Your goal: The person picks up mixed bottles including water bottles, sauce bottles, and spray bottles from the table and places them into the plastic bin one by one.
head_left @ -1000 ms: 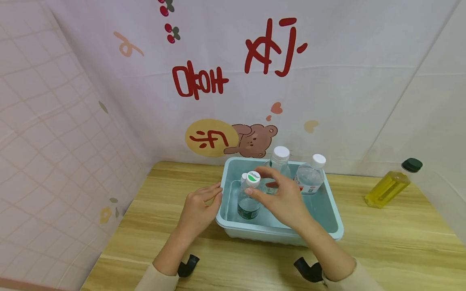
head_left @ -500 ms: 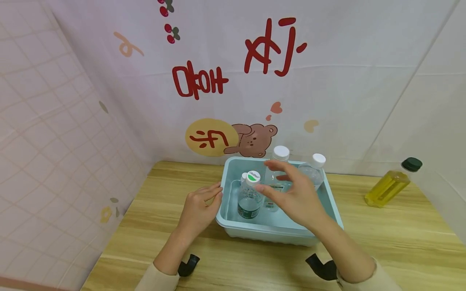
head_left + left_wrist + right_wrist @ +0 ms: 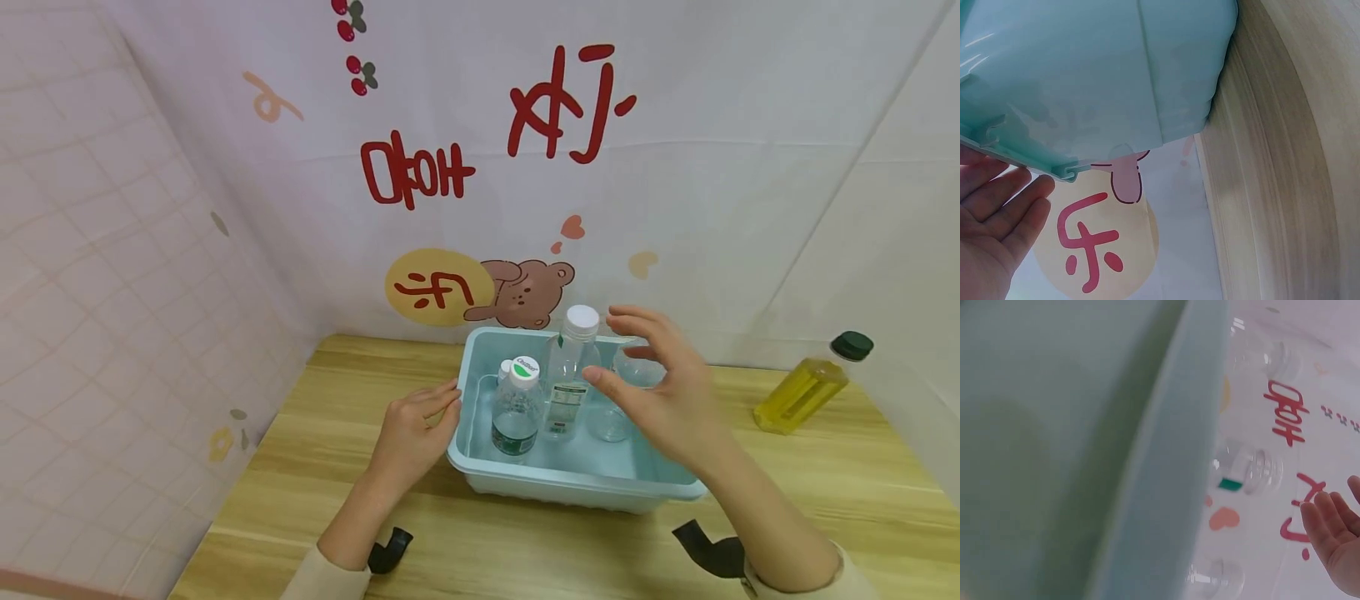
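My left hand (image 3: 411,433) rests against the left side of a pale blue plastic bin (image 3: 577,483); in the left wrist view its fairly straight fingers touch the rim. Above the bin's right part hovers my right hand (image 3: 678,408), thumb and fingers spread with nothing between them. Inside, a clear bottle (image 3: 517,421) with a white-and-green cap stands at the left, and a second white cap (image 3: 505,367) shows behind it. Nearest my right thumb is a taller clear bottle (image 3: 567,392) with a white cap. My right hand partly covers another clear bottle (image 3: 613,423).
A bottle of yellow liquid (image 3: 802,392) with a dark green cap stands on the wooden table (image 3: 810,483), right of the bin. Behind the table hangs a white printed cloth (image 3: 712,208). Black curved pieces (image 3: 390,550) sit by both wrists.
My right hand has moved right, away from the white-and-green-capped bottle, past the taller bottle to the one at the right. My left hand has stayed at the rim.
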The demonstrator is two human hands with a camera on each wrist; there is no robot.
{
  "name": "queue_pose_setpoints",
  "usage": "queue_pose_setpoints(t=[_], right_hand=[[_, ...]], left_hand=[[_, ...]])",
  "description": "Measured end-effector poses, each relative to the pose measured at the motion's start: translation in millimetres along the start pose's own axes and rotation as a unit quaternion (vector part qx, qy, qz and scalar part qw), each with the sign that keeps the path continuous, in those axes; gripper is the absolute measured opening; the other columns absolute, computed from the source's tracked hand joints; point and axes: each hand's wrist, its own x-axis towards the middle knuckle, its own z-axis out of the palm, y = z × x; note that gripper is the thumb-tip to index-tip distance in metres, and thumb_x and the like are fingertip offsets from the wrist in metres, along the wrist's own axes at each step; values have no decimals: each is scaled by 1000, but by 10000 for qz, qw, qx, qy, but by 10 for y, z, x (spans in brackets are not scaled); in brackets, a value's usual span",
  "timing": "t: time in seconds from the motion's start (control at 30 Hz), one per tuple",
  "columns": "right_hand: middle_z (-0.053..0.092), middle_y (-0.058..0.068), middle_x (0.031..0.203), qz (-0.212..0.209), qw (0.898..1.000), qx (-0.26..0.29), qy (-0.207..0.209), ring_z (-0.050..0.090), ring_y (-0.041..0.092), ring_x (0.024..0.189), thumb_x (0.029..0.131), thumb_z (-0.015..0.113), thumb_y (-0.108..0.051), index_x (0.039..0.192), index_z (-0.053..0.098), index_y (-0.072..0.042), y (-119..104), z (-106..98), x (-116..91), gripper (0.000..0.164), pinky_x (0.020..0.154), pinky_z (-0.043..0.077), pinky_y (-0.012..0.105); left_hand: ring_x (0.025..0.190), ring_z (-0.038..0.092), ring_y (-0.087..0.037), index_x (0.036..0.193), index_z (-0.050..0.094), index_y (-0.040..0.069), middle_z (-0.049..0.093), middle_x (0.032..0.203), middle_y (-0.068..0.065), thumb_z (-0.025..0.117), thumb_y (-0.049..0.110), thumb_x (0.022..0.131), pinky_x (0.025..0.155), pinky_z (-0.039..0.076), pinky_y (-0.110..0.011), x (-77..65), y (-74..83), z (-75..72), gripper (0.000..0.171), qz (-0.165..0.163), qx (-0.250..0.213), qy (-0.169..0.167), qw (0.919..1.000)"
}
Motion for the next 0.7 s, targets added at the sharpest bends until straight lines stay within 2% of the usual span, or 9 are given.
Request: queue_pose_setpoints(t=[0.27, 0.4, 0.57, 0.7], right_hand=[[63, 7, 139, -191, 9984, -534, 73, 59, 5, 121, 70, 90, 11, 137, 66, -3, 141, -261, -16, 73, 96, 46, 14], [61, 8, 144, -113, 9964, -842, 69, 56, 2, 123, 71, 91, 6, 139, 65, -2, 240, -397, -52, 74, 100, 42, 13], [56, 6, 153, 32, 9909, -1334, 149, 50, 13, 140, 71, 94, -2, 141, 64, -3, 372, -591, -98, 76, 103, 34, 10], [54, 8, 155, 86, 9851, -1695, 281, 50, 28, 143, 71, 94, -6, 141, 64, -4, 498, -752, -143, 76, 92, 35, 9]], left_hand=[[112, 73, -30, 114, 79, -3, 75, 121, -13, 75, 5, 93, 91, 61, -46, -7, -10, -3, 23, -28, 51, 4, 10000], [111, 73, -30, 114, 79, -3, 75, 122, -12, 75, 4, 92, 89, 61, -46, -16, -20, 0, 23, 4, 52, 15, 10000], [112, 73, -29, 114, 79, -3, 75, 122, -12, 76, 4, 92, 89, 61, -45, -15, -20, 6, 23, 6, 28, 0, 10000], [113, 73, -29, 115, 79, -2, 75, 123, -11, 76, 5, 92, 90, 61, -45, -8, -6, 8, 23, -42, 14, -28, 10000]])
